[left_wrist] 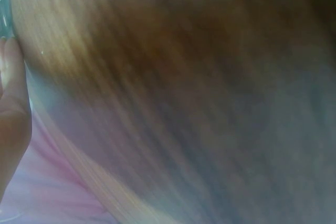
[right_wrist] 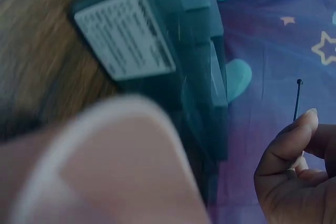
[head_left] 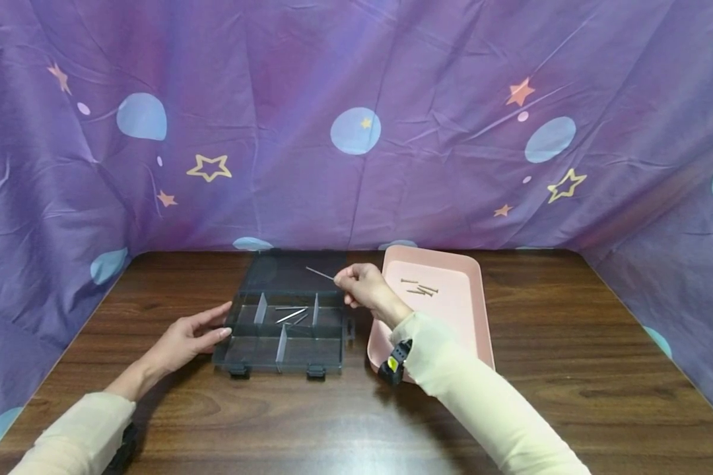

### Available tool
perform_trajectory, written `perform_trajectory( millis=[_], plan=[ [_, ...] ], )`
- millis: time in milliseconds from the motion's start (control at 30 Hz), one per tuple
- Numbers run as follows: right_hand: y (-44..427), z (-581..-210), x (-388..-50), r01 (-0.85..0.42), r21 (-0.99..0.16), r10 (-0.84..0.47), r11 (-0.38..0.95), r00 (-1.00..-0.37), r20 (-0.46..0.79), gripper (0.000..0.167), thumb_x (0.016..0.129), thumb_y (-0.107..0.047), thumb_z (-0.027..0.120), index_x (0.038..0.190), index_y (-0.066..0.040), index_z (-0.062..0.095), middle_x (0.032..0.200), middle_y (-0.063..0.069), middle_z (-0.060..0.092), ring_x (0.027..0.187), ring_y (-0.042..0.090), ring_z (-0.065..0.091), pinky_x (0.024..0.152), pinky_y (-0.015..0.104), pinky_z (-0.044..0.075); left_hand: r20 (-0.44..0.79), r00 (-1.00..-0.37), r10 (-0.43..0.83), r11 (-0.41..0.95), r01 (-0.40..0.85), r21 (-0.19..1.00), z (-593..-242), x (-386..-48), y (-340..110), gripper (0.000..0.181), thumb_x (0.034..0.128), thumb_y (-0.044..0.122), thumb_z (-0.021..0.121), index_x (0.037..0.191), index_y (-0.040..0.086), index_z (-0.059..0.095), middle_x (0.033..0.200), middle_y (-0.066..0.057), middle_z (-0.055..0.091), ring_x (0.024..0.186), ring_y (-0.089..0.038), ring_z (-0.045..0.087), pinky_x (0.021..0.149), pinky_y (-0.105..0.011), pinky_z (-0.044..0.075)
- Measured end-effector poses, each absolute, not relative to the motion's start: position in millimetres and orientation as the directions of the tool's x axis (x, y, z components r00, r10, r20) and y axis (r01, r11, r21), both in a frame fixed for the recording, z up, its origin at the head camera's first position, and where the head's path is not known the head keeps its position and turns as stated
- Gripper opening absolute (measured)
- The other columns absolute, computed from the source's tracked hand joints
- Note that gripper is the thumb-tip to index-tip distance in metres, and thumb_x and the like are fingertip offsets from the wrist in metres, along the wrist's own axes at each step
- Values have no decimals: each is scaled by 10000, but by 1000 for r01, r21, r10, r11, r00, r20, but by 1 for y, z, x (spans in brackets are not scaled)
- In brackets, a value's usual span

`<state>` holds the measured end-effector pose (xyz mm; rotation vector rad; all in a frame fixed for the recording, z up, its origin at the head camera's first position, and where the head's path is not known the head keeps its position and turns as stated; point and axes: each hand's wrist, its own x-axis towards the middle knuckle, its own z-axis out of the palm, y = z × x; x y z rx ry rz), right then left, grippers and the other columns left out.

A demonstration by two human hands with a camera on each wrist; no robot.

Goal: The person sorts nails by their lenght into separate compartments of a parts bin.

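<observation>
My right hand (head_left: pixel 365 288) pinches a thin metal nail (head_left: pixel 319 272) between thumb and fingertips, held up over the rear part of a dark see-through organizer box (head_left: pixel 309 349). In the right wrist view the nail (right_wrist: pixel 297 99) points away from the fingers, its small round head at the far end. Several silver nails (head_left: pixel 291 315) lie in the box's rear middle compartment. At the box's left side rests my left hand (head_left: pixel 184 335), fingers extended and touching the wall. Several brass-coloured screws (head_left: pixel 420 288) lie inside a pink tray (head_left: pixel 481 310) to the right.
The box's lid (head_left: pixel 291 270) is folded back toward the purple cloth (head_left: pixel 285 198) behind the table. Pale dividers (head_left: pixel 282 344) split the box, and two black latches (head_left: pixel 316 373) stick out at its front. A printed label (right_wrist: pixel 126 35) shows on its side. Wooden tabletop (head_left: pixel 261 422) lies in front.
</observation>
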<state>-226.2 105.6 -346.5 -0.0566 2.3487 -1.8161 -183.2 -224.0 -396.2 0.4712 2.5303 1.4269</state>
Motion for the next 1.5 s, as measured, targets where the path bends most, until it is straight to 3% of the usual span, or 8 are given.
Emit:
perform_trajectory(
  millis=[500,900,1167,1500],
  plan=[
    [73,-356,-215,144,-964,-183,224,-965,-187,143,917,-30,554,978,94,592,525,-30,442,409,10,418,364,117,365,-39,-931,363,499,159,852,-397,-184,-223,610,948,264,576,1450,14,337,1343,-309,460,1123,-360,545,774,-303,557],
    [62,-367,-211,132,-960,-224,245,-956,-188,169,902,-6,539,983,132,594,496,-42,438,396,6,412,363,117,359,-46,-928,369,500,157,851,-397,-184,-224,616,947,264,578,1454,17,329,1351,-314,448,1132,-376,536,780,-308,557],
    [60,-367,-213,126,-950,-221,286,-956,-194,120,887,-10,570,920,94,621,487,-40,445,381,1,411,353,114,348,-37,-928,371,495,164,853,-397,-184,-224,612,947,258,578,1453,17,331,1349,-310,453,1132,-379,533,772,-304,558],
    [61,-363,-217,137,-933,-286,333,-928,-238,185,906,10,556,1012,150,612,502,-30,438,385,-7,389,354,101,331,-42,-931,362,496,154,855,-396,-184,-224,615,946,265,579,1455,25,331,1370,-298,439,1131,-367,540,777,-305,557]
  ],
)
